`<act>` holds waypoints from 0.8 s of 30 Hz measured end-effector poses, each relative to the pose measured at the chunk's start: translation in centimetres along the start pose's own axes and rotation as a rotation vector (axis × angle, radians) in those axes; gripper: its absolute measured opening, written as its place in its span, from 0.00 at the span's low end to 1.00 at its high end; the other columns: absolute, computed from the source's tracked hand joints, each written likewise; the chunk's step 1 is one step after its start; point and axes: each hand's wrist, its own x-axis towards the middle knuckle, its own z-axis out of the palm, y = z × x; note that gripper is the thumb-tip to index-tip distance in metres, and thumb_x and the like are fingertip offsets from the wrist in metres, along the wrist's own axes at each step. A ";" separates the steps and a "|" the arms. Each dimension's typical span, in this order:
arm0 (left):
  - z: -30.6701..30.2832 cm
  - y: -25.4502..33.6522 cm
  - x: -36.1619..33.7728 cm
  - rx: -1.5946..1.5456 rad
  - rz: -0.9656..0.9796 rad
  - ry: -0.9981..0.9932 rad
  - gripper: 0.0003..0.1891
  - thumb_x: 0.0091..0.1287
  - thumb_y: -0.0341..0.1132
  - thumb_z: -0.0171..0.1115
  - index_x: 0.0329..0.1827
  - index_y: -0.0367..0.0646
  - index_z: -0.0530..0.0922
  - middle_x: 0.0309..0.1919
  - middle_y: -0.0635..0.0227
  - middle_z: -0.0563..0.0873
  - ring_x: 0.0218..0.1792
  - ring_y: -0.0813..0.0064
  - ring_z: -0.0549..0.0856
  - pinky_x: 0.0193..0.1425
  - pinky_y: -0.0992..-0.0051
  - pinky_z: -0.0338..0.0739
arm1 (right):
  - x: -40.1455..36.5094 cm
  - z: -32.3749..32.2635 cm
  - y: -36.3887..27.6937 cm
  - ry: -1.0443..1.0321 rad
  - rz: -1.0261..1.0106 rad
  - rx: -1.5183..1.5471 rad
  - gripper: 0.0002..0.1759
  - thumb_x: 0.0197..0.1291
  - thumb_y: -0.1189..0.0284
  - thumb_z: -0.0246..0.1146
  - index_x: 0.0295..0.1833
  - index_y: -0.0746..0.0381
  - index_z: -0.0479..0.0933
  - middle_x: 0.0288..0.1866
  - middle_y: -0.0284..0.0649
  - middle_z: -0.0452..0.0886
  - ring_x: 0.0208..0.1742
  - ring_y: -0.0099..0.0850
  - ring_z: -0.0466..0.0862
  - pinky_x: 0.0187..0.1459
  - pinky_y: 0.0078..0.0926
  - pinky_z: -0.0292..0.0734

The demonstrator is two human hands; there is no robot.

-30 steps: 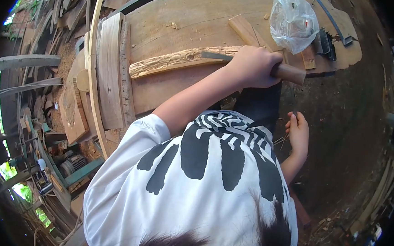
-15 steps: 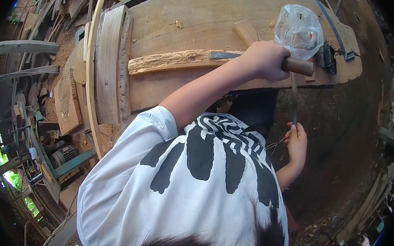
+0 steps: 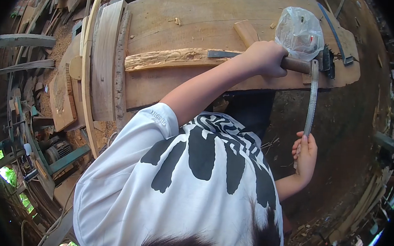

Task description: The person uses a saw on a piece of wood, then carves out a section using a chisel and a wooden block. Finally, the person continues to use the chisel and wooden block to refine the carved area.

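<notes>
My left hand (image 3: 266, 58) is closed round the brown wooden handle of a chisel (image 3: 297, 65), whose flat metal blade points left over a rough-hewn wooden strip (image 3: 167, 59). The wrist hides the middle of the chisel. My right hand (image 3: 305, 151) grips the lower end of a long flat metal strip (image 3: 313, 99), which has a rounded end with a small hole and fine marks along its edge. Its upper end overlaps the butt of the chisel handle in this view. Just beyond my left hand lies a wooden block (image 3: 246, 32).
A broad wooden bench top (image 3: 204, 20) bears a clear plastic bag (image 3: 299, 32), a blue metal bar (image 3: 335, 34) and wood chips. Boards (image 3: 105, 61) and a long thin lath (image 3: 86, 69) cross its left end. A motor (image 3: 59, 152) and scrap wood stand at the left.
My right hand has moved right and slightly down, and the metal strip has turned from edge-on to flat, its tip now at the handle's butt. My left hand stays nearly still.
</notes>
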 end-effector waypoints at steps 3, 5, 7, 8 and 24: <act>-0.2 0.0 0.0 -0.023 -0.007 0.006 0.16 0.49 0.44 0.66 0.36 0.42 0.85 0.31 0.55 0.87 0.37 0.55 0.87 0.46 0.60 0.82 | 2.9 1.3 0.6 0.017 -0.060 -0.108 0.13 0.75 0.66 0.52 0.53 0.62 0.76 0.25 0.28 0.74 0.23 0.14 0.71 0.23 0.10 0.63; -0.3 -0.1 0.0 -0.051 -0.028 0.013 0.16 0.49 0.44 0.66 0.36 0.42 0.85 0.31 0.54 0.87 0.36 0.55 0.87 0.47 0.60 0.81 | 5.6 2.9 0.6 0.089 -0.161 -0.327 0.15 0.72 0.67 0.55 0.57 0.64 0.75 0.28 0.33 0.77 0.28 0.20 0.77 0.31 0.16 0.71; -0.5 -0.2 -0.1 -0.071 -0.008 0.046 0.17 0.49 0.43 0.66 0.37 0.41 0.84 0.31 0.54 0.87 0.36 0.55 0.87 0.46 0.61 0.81 | 8.4 5.1 0.4 0.215 -0.330 -0.443 0.18 0.69 0.68 0.58 0.61 0.65 0.73 0.37 0.43 0.80 0.39 0.30 0.82 0.40 0.23 0.77; -0.5 -0.2 -0.2 -0.086 0.007 0.077 0.17 0.49 0.43 0.66 0.37 0.41 0.84 0.31 0.54 0.87 0.36 0.54 0.87 0.46 0.61 0.81 | 9.7 6.2 0.3 0.283 -0.461 -0.440 0.21 0.68 0.68 0.59 0.63 0.65 0.72 0.45 0.49 0.81 0.45 0.34 0.83 0.45 0.25 0.78; -1.0 -0.7 -0.7 -0.150 0.077 0.164 0.16 0.48 0.42 0.68 0.37 0.42 0.84 0.29 0.54 0.86 0.35 0.52 0.86 0.43 0.59 0.81 | 10.3 11.9 -5.4 -0.215 -0.219 0.126 0.22 0.74 0.64 0.50 0.66 0.67 0.67 0.51 0.48 0.80 0.55 0.44 0.80 0.57 0.46 0.76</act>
